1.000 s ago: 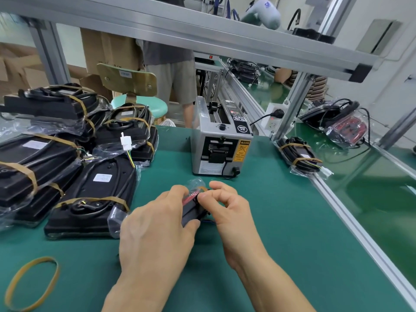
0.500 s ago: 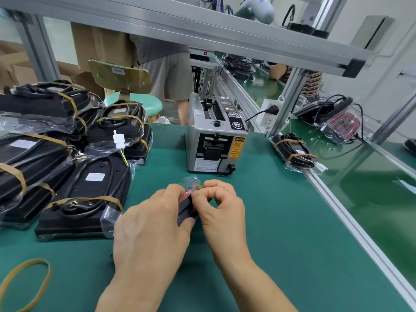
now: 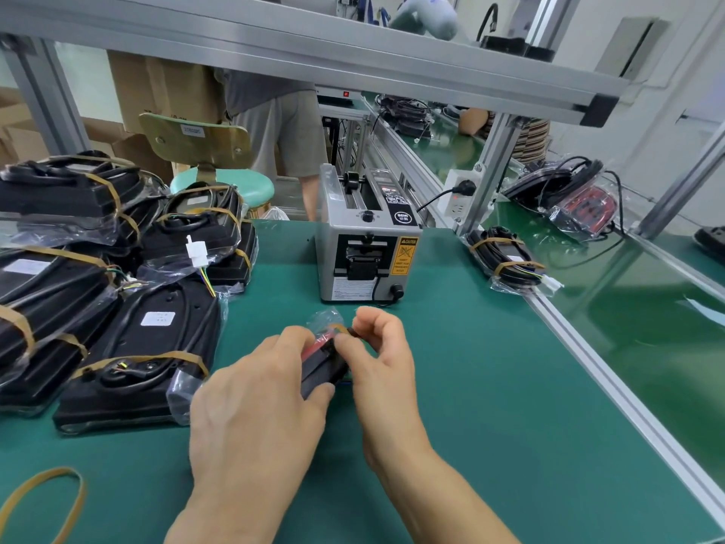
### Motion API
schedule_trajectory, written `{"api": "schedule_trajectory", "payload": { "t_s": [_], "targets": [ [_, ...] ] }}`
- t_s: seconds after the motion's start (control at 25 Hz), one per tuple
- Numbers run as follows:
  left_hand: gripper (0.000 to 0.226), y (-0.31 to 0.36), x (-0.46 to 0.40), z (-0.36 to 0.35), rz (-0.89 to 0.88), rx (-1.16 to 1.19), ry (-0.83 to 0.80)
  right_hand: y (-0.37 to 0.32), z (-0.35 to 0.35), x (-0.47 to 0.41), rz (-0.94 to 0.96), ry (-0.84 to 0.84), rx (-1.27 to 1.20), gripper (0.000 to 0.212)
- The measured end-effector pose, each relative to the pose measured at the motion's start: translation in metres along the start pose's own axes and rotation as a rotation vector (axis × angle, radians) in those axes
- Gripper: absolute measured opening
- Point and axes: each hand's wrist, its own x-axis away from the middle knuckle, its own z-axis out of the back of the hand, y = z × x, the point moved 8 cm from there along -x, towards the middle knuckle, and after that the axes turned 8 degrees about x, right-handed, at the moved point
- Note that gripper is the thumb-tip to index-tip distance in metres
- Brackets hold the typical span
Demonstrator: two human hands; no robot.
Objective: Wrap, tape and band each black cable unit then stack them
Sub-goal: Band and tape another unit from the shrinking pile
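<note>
At the far left edge a loose rubber band [image 3: 43,500] lies flat on the green surface [image 3: 490,406], partly cut off by the frame. Above it a heap of banded black units [image 3: 98,276] in clear plastic fills the left side, the nearest one [image 3: 145,355] lying flat with a white label up, just beside the left hand [image 3: 255,410].

That hand covers most of the small black unit [image 3: 321,367] held at the centre, just above the surface; its fingers curl over the top and its thumb presses the near end. Only a dark strip, a red stripe and a puff of clear wrap [image 3: 325,320] show between the hands, so its full shape is hard to make out. What shows runs with its long axis away from the person, tilted slightly right.

The right hand [image 3: 376,359] has its fingers bent, thumb and forefinger pinching something brown at the unit's far end; whether that is tape or a band cannot be told.

Behind the hands stands a grey tape dispenser [image 3: 365,253], well apart. Farther right another banded cable bundle [image 3: 506,261] lies by the aluminium rail [image 3: 627,402].
</note>
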Motion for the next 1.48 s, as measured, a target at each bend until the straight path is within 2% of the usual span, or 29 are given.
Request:
{"api": "schedule_trajectory", "payload": {
  "t_s": [0.2,0.48,0.68,0.76,0.84,0.92,1.0,1.08,1.16,1.28,1.4,1.48],
  "targets": [
    [0.029,0.000,0.001,-0.003,0.007,-0.037,-0.034,0.003,-0.002,-0.003,-0.018,-0.073,-0.005,0.022],
    [0.036,0.002,-0.002,-0.001,-0.024,0.006,-0.027,-0.011,-0.004,-0.002,0.097,-0.281,0.131,0.041],
    [0.054,0.005,0.000,-0.003,-0.070,-0.024,-0.042,-0.004,0.000,-0.022,0.077,-0.264,0.200,0.018],
    [0.061,0.009,-0.001,-0.010,-0.125,-0.110,-0.083,-0.001,-0.002,-0.025,0.026,-0.291,0.120,0.015],
    [0.062,0.007,-0.003,-0.008,-0.111,-0.086,-0.101,0.000,0.003,-0.026,0.036,-0.282,0.095,0.014],
    [0.060,-0.008,-0.005,0.004,-0.010,0.155,-0.066,0.004,0.023,-0.024,0.063,-0.204,0.094,0.019],
    [0.066,-0.038,-0.006,0.019,0.077,0.622,0.044,0.010,0.048,-0.017,0.089,-0.156,0.073,0.044],
    [0.072,-0.055,-0.003,0.020,0.102,1.032,0.039,0.016,0.059,-0.002,0.117,-0.233,0.063,0.078],
    [0.068,-0.055,0.005,0.019,0.069,1.301,0.040,0.016,0.057,0.016,0.193,-0.354,0.149,0.104],
    [0.079,-0.049,0.017,0.006,0.037,1.529,0.021,0.005,0.065,0.032,0.310,-0.325,0.216,0.124],
    [0.095,-0.039,0.021,0.002,-0.035,1.580,-0.039,-0.013,0.082,0.041,0.379,-0.242,0.234,0.124],
    [0.081,-0.033,0.023,0.002,-0.073,1.599,-0.060,-0.021,0.091,0.048,0.420,-0.190,0.254,0.123]
  ]
}}
